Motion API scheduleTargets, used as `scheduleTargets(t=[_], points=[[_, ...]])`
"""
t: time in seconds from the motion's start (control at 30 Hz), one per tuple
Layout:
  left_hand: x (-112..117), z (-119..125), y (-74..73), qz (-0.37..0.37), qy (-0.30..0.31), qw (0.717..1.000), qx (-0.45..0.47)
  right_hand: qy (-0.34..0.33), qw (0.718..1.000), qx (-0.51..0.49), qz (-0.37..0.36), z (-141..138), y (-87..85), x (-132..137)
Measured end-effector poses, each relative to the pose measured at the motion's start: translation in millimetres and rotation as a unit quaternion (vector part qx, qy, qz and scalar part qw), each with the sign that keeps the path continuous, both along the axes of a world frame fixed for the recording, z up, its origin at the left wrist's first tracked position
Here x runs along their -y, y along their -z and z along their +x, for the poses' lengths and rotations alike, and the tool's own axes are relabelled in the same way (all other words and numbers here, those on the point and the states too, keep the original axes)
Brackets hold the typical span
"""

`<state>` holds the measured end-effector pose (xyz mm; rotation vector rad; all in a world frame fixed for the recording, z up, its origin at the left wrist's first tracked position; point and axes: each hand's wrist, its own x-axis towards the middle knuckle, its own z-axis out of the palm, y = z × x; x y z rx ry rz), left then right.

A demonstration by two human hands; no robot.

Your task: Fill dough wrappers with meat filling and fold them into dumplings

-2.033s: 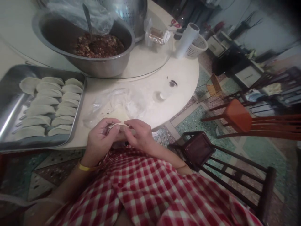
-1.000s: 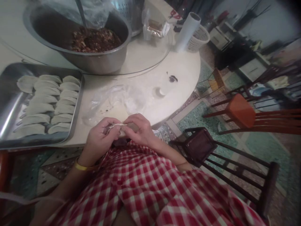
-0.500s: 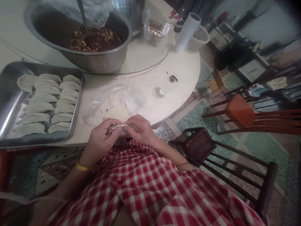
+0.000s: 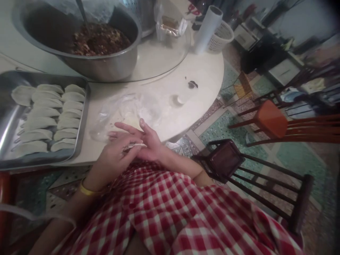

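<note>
My left hand (image 4: 115, 150), with a yellow band at the wrist, is closed on a dumpling (image 4: 138, 145); only its pale edge shows between thumb and fingers. Palm up beneath it, my right hand (image 4: 150, 141) is open, thumb and fingers stretched out. The dumpling's edge lies close over the right palm; whether it rests there is hard to tell. Behind the hands, a crumpled clear plastic sheet (image 4: 106, 115) lies on the table, with a pale round wrapper partly hidden by my fingers. To the left, a metal tray (image 4: 84, 117) holds rows of folded dumplings (image 4: 44, 123).
A large metal bowl (image 4: 101, 67) of dark minced filling (image 4: 99, 39) stands at the back, a utensil handle rising from it. A plastic roll (image 4: 208, 28) and white basket (image 4: 221, 37) stand at the table's far right. Chairs, one dark (image 4: 224, 161), stand on the right.
My right hand has let go its pinch on the dumpling's edge and spread open, palm up. My left hand keeps hold of the dumpling. The view has shifted slightly.
</note>
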<state>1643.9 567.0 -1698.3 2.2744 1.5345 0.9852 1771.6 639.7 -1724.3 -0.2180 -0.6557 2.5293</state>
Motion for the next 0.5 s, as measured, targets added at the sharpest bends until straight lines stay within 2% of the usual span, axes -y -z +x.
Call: scheduleTargets(t=[0.1,0.2,0.33,0.5], points=[[-1.6,-3.5,-3.6,0.067,0.037,0.992,-0.1,-0.012,0.998,-0.034,-0.046,-8.1,-4.1,1.3],[-3.6,-8.9,-3.3,0.104,0.031,0.98,-0.165,-0.007,0.995,-0.042,-0.086,-7.3,-3.6,2.9],[-5.9,-12.9,-2.9,0.133,0.033,0.973,-0.187,-0.009,0.99,-0.046,-0.132,-6.9,-0.6,4.6],[-5.0,-13.8,-1.6,0.112,0.031,0.977,-0.181,0.029,0.992,-0.019,-0.124,-13.7,1.5,7.4]])
